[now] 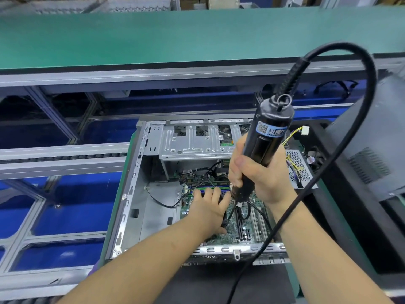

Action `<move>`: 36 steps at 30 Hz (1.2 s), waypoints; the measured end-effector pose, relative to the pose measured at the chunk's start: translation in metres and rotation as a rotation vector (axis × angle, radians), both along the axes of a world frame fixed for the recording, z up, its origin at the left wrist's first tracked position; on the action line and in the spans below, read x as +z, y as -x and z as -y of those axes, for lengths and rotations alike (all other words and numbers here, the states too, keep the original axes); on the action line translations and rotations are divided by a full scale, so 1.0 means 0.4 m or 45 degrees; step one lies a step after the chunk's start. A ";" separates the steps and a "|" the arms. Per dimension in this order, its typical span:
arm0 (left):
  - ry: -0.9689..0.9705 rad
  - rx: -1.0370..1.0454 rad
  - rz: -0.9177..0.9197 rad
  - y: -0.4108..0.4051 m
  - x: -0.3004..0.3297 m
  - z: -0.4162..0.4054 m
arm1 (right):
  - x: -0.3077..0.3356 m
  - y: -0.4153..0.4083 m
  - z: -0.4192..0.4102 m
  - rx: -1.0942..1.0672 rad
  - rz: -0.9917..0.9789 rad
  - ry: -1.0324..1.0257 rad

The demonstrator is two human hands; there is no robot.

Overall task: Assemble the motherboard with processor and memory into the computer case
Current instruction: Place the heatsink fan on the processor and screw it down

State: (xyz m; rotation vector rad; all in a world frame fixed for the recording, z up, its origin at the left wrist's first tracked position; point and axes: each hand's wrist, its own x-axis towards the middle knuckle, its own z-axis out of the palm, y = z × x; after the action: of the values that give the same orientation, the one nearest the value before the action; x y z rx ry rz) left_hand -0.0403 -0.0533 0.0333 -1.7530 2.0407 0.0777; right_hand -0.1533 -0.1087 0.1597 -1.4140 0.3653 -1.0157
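Note:
An open grey computer case (131,194) lies on its side in front of me. The green motherboard (247,233) sits inside it, with memory slots (219,185) near its far edge. My left hand (208,211) rests flat on the board with the fingers spread and straight. My right hand (256,176) grips a black electric screwdriver (267,139) held nearly upright. Its bit points down at the board just right of my left hand. The processor area is hidden under my left hand.
The screwdriver's black cable (341,150) loops up and down to the right. A dark side panel (377,154) leans at the right. Loose yellow wires with a white plug (304,130) and a perforated power supply (300,165) lie beside the case. A green conveyor belt (175,38) runs behind.

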 end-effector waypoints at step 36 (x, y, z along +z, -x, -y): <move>-0.078 0.801 -1.173 -0.251 0.028 -0.070 | 0.050 -0.141 -0.058 -0.052 0.173 0.072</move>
State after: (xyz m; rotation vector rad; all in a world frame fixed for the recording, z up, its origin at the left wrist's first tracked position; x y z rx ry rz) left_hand 0.0601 -0.0254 0.0444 -2.5280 1.8244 1.3298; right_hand -0.0969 -0.0854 0.1798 -1.3844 0.2684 -1.1570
